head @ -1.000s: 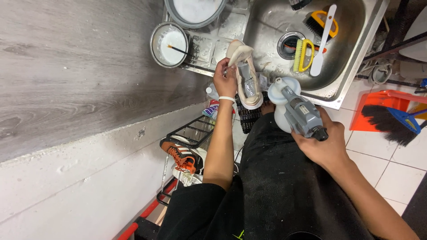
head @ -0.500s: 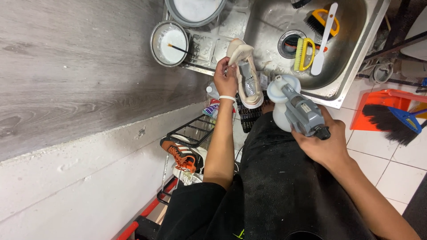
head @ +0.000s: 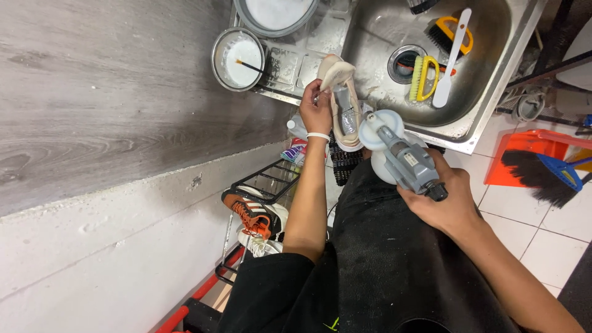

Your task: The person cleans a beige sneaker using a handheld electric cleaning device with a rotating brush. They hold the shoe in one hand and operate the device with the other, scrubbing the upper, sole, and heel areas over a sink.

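Observation:
My left hand (head: pixel 316 113) grips a cream-coloured shoe (head: pixel 343 98) by its side, holding it upright over the edge of a steel sink (head: pixel 487 105), opening towards me. My right hand (head: pixel 445 200) holds a grey powered hand tool (head: pixel 408 161) with a white round head (head: pixel 377 129). The white head sits right beside the shoe's lower end, close to touching it. A white band circles my left wrist.
In the sink basin lie a yellow scrub brush (head: pixel 422 78), a dark brush with a yellow handle (head: pixel 450 34) and a white spatula (head: pixel 452 58). Two bowls of white foamy liquid (head: pixel 238 51) stand on the drainboard. An orange shoe (head: pixel 253 216) rests on a black wire rack. A dustpan and broom (head: pixel 542 163) lie on the tiled floor.
My right hand has brought the grey tool left and up, so its white head now sits against the shoe's lower end. The left hand and shoe have barely moved.

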